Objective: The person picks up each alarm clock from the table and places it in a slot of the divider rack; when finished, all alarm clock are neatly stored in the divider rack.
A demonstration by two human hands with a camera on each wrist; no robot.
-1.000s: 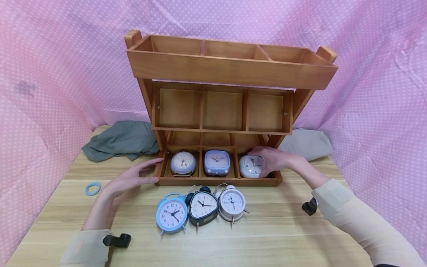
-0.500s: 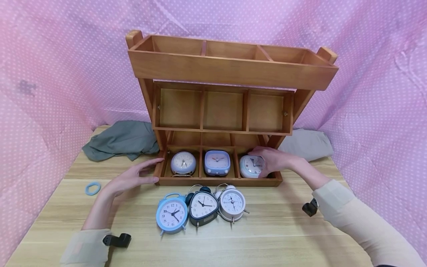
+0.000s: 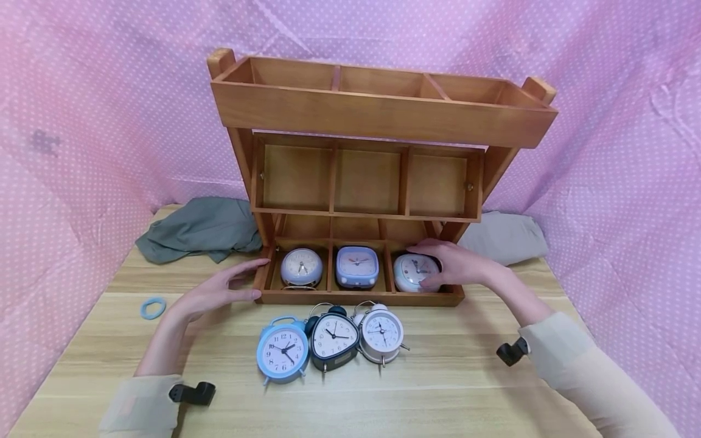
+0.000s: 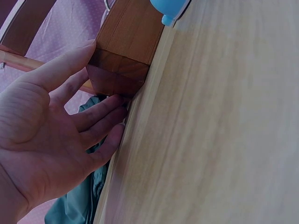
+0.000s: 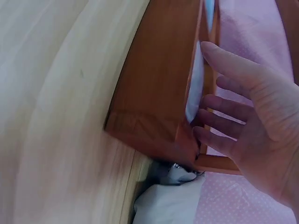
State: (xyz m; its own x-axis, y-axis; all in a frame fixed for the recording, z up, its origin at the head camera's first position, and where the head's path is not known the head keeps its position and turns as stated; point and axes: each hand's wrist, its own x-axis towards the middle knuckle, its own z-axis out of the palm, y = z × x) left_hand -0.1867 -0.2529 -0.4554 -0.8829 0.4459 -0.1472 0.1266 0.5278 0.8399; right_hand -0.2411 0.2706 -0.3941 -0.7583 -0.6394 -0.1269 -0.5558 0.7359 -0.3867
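A three-tier wooden rack (image 3: 383, 115) stands on the table, its bottom tray split into three compartments. A round lavender-blue alarm clock (image 3: 301, 267) sits in the left one, a square blue alarm clock (image 3: 356, 267) in the middle. In the right compartment lies a pale blue-white alarm clock (image 3: 411, 274). My right hand (image 3: 460, 264) is over that clock's right side, thumb at its face, fingers relaxed and loosely bent in the right wrist view. My left hand (image 3: 213, 295) touches the bottom tray's left end with thumb and fingertips, fingers extended.
In front of the tray stand a light-blue alarm clock (image 3: 282, 351), a black triangular alarm clock (image 3: 334, 337) and a white twin-bell alarm clock (image 3: 381, 333). A blue ring (image 3: 153, 308) lies at left. Green cloth (image 3: 202, 231) and grey cloth (image 3: 504, 236) flank the rack.
My right hand has shifted slightly right and its grasp on the pale clock has loosened, showing more of the clock's face. The left hand stays at the tray's end.
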